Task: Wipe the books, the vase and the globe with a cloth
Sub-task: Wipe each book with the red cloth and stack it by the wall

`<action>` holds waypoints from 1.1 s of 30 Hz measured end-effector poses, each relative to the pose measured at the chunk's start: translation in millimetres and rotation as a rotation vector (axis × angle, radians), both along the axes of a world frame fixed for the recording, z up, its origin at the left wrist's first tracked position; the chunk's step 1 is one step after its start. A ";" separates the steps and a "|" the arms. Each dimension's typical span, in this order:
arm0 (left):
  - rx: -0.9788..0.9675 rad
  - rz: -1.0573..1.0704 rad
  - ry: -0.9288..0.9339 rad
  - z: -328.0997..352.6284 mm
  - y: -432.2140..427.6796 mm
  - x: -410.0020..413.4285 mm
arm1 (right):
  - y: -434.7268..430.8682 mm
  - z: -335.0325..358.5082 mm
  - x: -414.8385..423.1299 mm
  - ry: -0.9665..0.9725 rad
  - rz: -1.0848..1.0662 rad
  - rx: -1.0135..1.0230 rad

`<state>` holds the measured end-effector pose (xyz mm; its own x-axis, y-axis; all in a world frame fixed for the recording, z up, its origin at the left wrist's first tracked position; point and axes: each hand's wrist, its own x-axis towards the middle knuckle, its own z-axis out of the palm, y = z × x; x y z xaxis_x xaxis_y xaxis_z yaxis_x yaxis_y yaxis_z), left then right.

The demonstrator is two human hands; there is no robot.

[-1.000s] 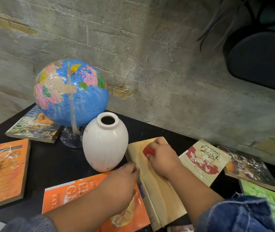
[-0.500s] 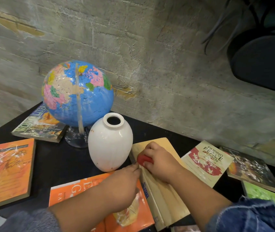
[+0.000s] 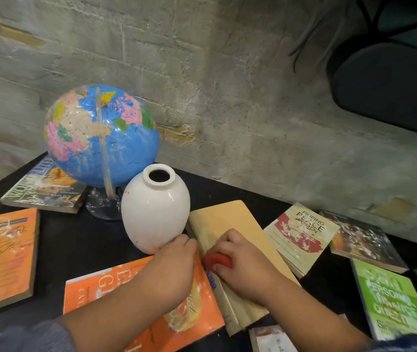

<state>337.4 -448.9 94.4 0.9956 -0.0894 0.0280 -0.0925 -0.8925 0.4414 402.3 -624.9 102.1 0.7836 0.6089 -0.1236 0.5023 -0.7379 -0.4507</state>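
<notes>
Edges: tan book (image 3: 237,224) has its L edge just beside white vase (image 3: 155,212) base, R edge touching Peace Women book (image 3: 301,235), near L side against orange book (image 3: 131,288). Open room: bare black table (image 3: 80,240) at vase's 9 o'clock; globe (image 3: 100,135) at its 11. R hand (image 3: 245,273) clenched round red cloth (image 3: 217,260), on tan book. L hand (image 3: 174,268) on orange book, fingertips at tan book's L edge; grip can't tell.
</notes>
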 end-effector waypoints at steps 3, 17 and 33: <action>-0.004 -0.075 -0.060 1.8 -1.9 -0.4 | -41.8 4.3 -9.7 0.083 -0.042 -0.018; 0.288 -0.246 -0.068 4.7 -19.6 9.3 | -93.7 13.8 -42.2 0.063 -0.196 -0.060; 0.274 -0.208 -0.127 -5.0 -19.9 7.2 | -70.7 14.6 8.9 -0.099 -0.449 -0.187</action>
<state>344.6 -468.8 89.4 0.9454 -0.3110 0.0976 -0.3234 -0.9323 0.1622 411.2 -695.6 116.7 0.9769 0.1835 -0.1099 0.1505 -0.9548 -0.2563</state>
